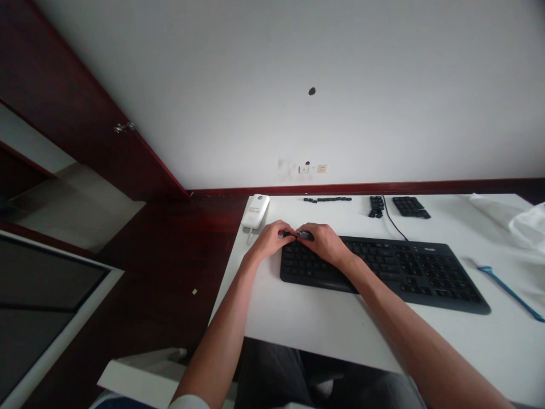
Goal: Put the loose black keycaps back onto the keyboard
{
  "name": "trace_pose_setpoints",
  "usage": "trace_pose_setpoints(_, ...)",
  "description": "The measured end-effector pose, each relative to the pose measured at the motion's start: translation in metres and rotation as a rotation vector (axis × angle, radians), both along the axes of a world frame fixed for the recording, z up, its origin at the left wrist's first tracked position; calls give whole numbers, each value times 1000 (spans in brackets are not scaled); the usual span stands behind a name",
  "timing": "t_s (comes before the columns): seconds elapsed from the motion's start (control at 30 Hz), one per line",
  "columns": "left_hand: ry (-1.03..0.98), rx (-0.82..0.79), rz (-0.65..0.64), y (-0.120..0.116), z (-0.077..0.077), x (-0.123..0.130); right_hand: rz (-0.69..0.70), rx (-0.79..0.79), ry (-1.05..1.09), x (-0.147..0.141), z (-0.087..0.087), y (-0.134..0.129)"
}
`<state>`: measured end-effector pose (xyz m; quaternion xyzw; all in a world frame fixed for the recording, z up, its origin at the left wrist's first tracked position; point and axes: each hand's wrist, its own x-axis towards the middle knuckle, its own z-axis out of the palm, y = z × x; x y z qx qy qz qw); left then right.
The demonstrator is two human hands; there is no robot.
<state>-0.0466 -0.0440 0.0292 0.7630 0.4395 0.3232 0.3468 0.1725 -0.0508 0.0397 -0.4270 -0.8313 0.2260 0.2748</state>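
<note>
My left hand (270, 240) and my right hand (321, 243) meet over the top left edge of a black computer keyboard (395, 272). Between their fingertips is a small dark piece, probably a keycap (304, 234); the fingers hide most of it. Both palms hang just above the keys. Farther back on the white desk (340, 324) lie a row of loose black keycaps (327, 199), a small heap of them (376, 206) and a tighter block of them (411, 207).
A white plastic device (254, 211) sits at the desk's far left corner. A black cable (394, 224) runs from the keyboard toward the wall. To the right lie a thin blue strip (508, 292) and a white plastic bag (528, 227). Dark wooden furniture (170, 238) borders the desk's left edge.
</note>
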Motion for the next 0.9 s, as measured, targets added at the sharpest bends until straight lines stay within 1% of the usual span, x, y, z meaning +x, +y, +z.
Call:
trace_pose_setpoints(0.13,11,11,2,-1,1,0,-3,10,-10,9,2,0)
trace_pose_setpoints(0.27,9,31,-13,-2,3,0,-51,60,-7,27,3,5)
trace_pose_setpoints(0.37,26,52,-13,-1,3,1,-66,81,24,34,4,6)
trace_pose_setpoints(0.47,38,54,0,0,1,1,-12,63,17,30,3,4)
trace_pose_setpoints(0.6,26,37,-7,1,-1,1,55,45,-64,17,0,-2)
trace_pose_setpoints(0.73,8,13,-5,2,-1,0,36,56,-173,9,0,-6)
trace_pose_setpoints(0.9,-17,-40,8,3,-2,0,1,56,-246,7,4,-8)
